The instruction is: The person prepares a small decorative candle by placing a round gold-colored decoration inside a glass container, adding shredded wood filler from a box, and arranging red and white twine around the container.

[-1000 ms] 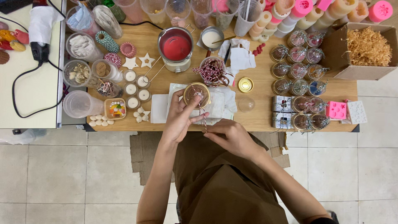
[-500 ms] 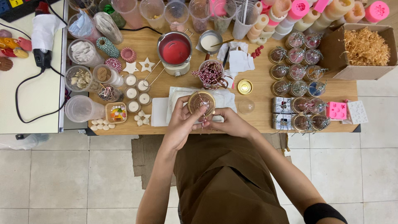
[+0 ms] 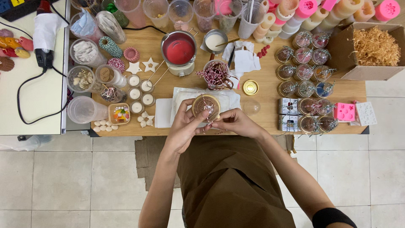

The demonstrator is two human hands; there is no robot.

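Note:
My left hand (image 3: 184, 126) cups a small round brown jar (image 3: 206, 107) with a patterned lid at the table's near edge, over a white cloth (image 3: 230, 99). My right hand (image 3: 233, 123) pinches a piece of red-and-white twine (image 3: 206, 126) just below the jar, fingertips touching those of the left hand. A glass of cut twine pieces (image 3: 217, 74) stands right behind the jar, with a loose gold lid (image 3: 250, 87) beside it.
On the wooden table (image 3: 265, 120): a pot of red wax (image 3: 179, 50), a cup of white liquid (image 3: 215, 41), several finished tied jars (image 3: 303, 76) at right, a cardboard box of straw (image 3: 373, 46), pink moulds (image 3: 344, 111), small white candles (image 3: 138, 95), plastic containers at left.
Both hands have drawn together around the jar; my right hand rose from the table's edge to meet the left at the twine below the jar.

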